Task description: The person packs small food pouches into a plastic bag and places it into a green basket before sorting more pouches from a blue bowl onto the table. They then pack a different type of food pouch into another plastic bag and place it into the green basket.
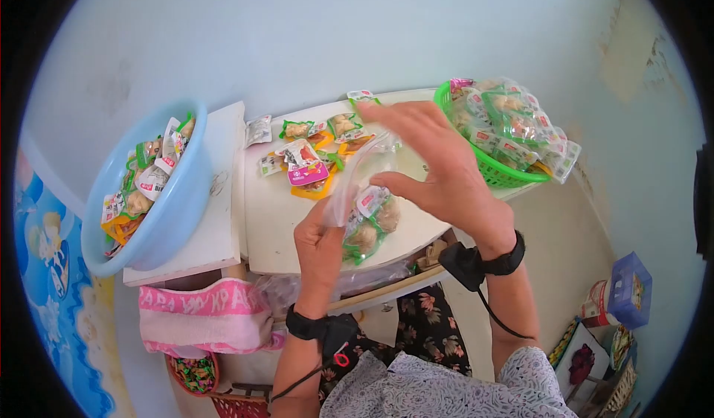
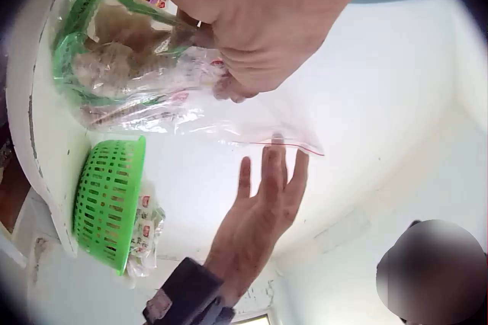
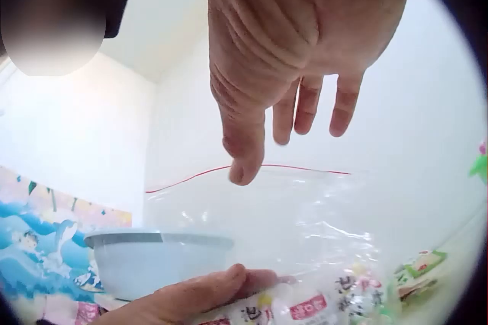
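Observation:
A clear zip bag (image 1: 352,193) stands upright over the front of the white table, with green-edged snack packets (image 1: 370,232) in its lower part. My left hand (image 1: 320,248) grips the bag by its side, thumb against the plastic. Along the bag's top runs a red zip line (image 3: 200,176). My right hand (image 1: 451,171) is at the bag's top with thumb and fingers spread apart; in the right wrist view its thumb tip overlaps the red line. Behind the bag, more snack packets (image 1: 307,174) lie in a loose pile on the table.
A blue basin (image 1: 195,202) of packets stands at the left on a white surface (image 1: 227,132). At the right back is a green basket (image 1: 497,172) heaped with filled clear bags (image 1: 513,117). A pink and white towel (image 1: 201,327) hangs below the table's left side.

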{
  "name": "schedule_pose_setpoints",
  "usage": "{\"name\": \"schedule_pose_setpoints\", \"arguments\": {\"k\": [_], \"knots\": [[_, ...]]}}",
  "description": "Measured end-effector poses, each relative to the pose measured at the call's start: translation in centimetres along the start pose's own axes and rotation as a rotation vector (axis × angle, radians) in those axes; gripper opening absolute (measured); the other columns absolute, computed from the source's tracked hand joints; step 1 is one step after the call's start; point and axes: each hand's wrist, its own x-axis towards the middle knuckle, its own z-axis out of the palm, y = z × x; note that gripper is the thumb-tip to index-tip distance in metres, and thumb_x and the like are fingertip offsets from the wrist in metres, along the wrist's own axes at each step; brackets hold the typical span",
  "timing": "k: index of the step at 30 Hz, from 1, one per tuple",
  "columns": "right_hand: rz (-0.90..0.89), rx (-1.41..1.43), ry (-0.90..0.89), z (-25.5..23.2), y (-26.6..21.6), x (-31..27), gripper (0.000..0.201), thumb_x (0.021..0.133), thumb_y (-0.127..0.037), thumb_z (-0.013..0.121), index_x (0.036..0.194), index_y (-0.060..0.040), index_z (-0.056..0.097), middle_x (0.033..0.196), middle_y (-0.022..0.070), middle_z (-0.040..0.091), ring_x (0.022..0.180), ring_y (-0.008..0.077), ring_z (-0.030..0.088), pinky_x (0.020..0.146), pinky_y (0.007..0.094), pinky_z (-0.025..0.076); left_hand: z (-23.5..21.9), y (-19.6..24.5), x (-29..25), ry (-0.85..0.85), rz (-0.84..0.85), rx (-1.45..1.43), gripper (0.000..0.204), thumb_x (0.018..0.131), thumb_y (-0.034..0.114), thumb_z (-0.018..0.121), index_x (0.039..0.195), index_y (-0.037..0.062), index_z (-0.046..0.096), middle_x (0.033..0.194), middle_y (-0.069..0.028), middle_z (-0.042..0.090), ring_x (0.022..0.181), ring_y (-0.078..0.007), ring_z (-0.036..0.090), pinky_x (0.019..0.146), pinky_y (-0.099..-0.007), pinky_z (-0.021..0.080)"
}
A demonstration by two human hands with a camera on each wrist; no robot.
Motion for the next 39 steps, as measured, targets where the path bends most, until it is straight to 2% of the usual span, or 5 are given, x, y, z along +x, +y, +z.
{"name": "schedule_pose_setpoints", "arguments": {"k": [4,10,16,28,39], "knots": [[0.337,0.292,0.016,0.2,2.8,-3.9,0.084,0.079,-0.013,0.085,0.154,-0.0118,0.045,0.137,0.0118,0.065,0.123,0.0317,0.061,0.108,0.0455,0.047,0.1,-0.2,0.7,0.049,-0.025,0.033,0.033,0.095,0.005,0.062,0.127,-0.0018,0.07,0.111,-0.0026,0.074,0.095,-0.0057,0.063,0.086,-0.0222,0.049],[0.584,0.826,-0.077,1.6,3.9,-5.1,0.059,0.089,-0.004,0.078,0.143,-0.0023,0.054,0.121,0.0131,0.07,0.116,0.0181,0.065,0.098,0.0343,0.054,0.0,0.2,2.2,-0.03,0.206,0.078,0.028,0.097,0.012,0.069,0.122,0.0001,0.073,0.11,-0.0024,0.075,0.086,-0.0047,0.06,0.075,-0.0226,0.048],[0.646,0.894,0.062,0.6,3.9,-5.5,0.037,0.092,0.005,0.071,0.127,0.0004,0.062,0.097,0.0028,0.072,0.096,0.0092,0.068,0.089,0.0262,0.056,-1.3,2.3,2.7,-0.087,0.264,0.026,0.022,0.096,0.009,0.069,0.116,-0.0007,0.074,0.111,-0.0069,0.076,0.099,-0.0103,0.066,0.09,-0.0262,0.051],[0.567,0.966,0.098,-1.1,3.3,-3.9,0.035,0.088,0.0,0.077,0.121,-0.0013,0.065,0.098,0.0007,0.071,0.092,0.007,0.065,0.084,0.0247,0.054,-1.9,6.3,3.9,-0.037,0.351,0.07,0.017,0.1,0.007,0.066,0.112,-0.0015,0.074,0.099,-0.0086,0.077,0.092,-0.012,0.069,0.09,-0.0283,0.052],[0.383,0.508,0.14,-1.7,1.3,-4.1,0.036,0.09,-0.007,0.077,0.125,-0.0044,0.068,0.107,0.0036,0.073,0.097,0.0102,0.067,0.088,0.0277,0.053,-2.6,6.8,3.0,-0.024,0.309,0.137,0.022,0.102,0.006,0.063,0.121,-0.0027,0.07,0.11,-0.008,0.075,0.097,-0.0117,0.069,0.09,-0.0263,0.054]]}}
